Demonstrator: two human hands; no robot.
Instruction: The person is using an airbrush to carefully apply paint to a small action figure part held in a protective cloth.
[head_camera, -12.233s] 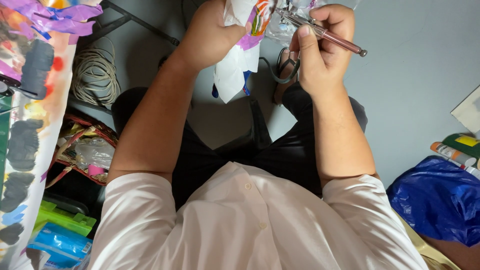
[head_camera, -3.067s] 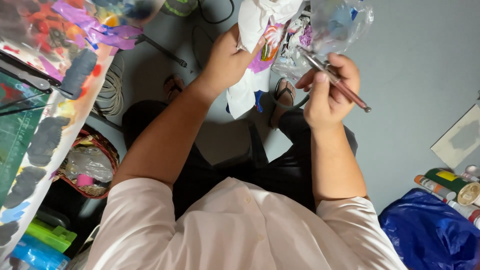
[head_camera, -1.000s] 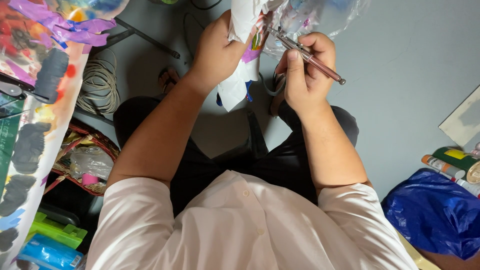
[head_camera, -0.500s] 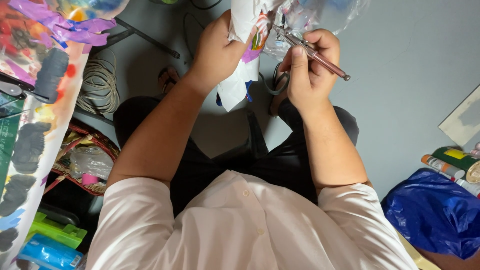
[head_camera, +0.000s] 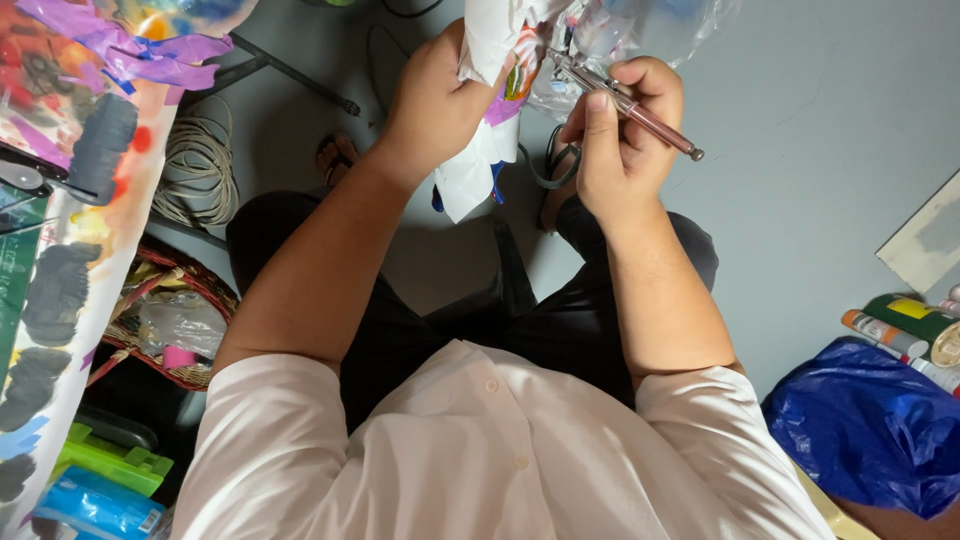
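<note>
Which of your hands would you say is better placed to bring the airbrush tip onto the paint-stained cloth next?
Probably the right hand: it already grips the airbrush, its tip aimed at the cloth, which the left hand holds.

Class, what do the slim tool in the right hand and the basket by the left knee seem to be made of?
Slim tool: probably metal with a coppery-pink satin finish; it shows a fine bright highlight and a small knob at the end. Basket: woven wicker or cane, reddish-brown and matt; its rim shows plaited strands.
</note>
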